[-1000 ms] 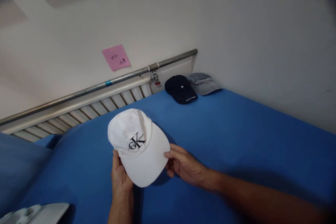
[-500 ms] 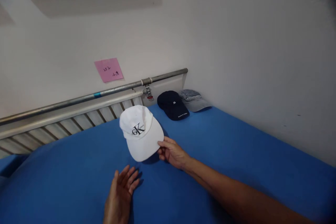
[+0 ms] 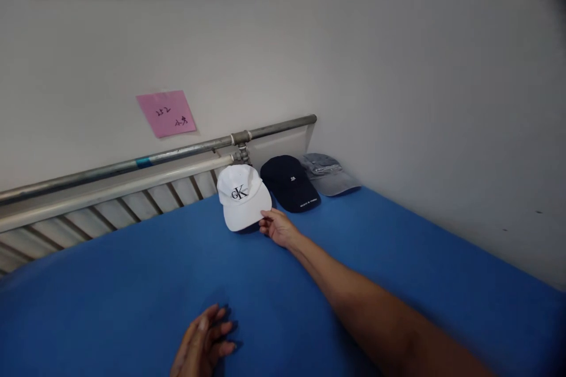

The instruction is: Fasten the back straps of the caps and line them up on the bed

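The white cap (image 3: 244,199) is near the far edge of the blue sheet (image 3: 145,277), toward its far corner, brim pointing at the near side and a little to the right. Its crown is rounded and full, with a dark monogram, seemingly a G and a K, on the front and fainter, smaller writing across it that I cannot read. The brim is plain white and gently curved.

The right hand (image 3: 279,228) pinches the brim's right edge, thumb on top; the fingers beneath are partly hidden. Shadow lies under the brim, but whether the crown touches the sheet I cannot tell. The left hand (image 3: 201,344) holds nothing, its fingers loosely curled and spread over the sheet, the wrist cut off by the bottom of the view.

Just right of the white cap sits the black cap (image 3: 287,188), small lettering along its brim; it partly covers the grey cap (image 3: 333,177), whose front lettering is blurred, at the far corner. The white cap's back is out of sight, and its crown overlaps the radiator (image 3: 110,195).
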